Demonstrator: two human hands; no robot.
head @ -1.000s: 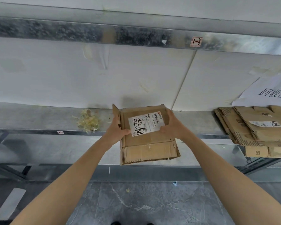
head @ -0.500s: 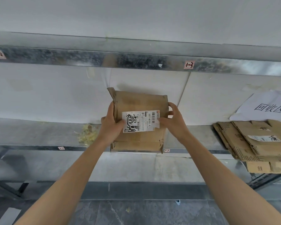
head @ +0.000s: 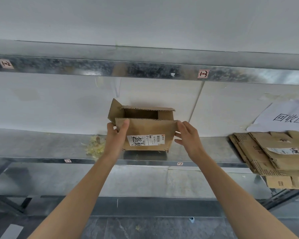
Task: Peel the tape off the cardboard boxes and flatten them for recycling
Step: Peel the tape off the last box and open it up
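Observation:
A small brown cardboard box (head: 150, 130) with a white shipping label stands upright on the metal shelf (head: 41, 145), its top open and flaps raised. My left hand (head: 116, 135) grips the box's near left corner, thumb over the front flap's edge. At the right edge of the box my right hand (head: 186, 135) has straight fingers, touching or just off the corner. A wad of peeled yellowish tape (head: 95, 146) lies on the shelf to the left of the box.
A stack of flattened cardboard (head: 274, 152) lies on the shelf at the right, under a paper sign (head: 286, 118) on the wall. A second shelf beam (head: 145, 68) runs overhead. Below the shelf is grey tiled floor (head: 145, 226).
The box went from flat in both hands in front of the shelf, up onto the shelf, and now stands opened out. My right hand has loosened its hold.

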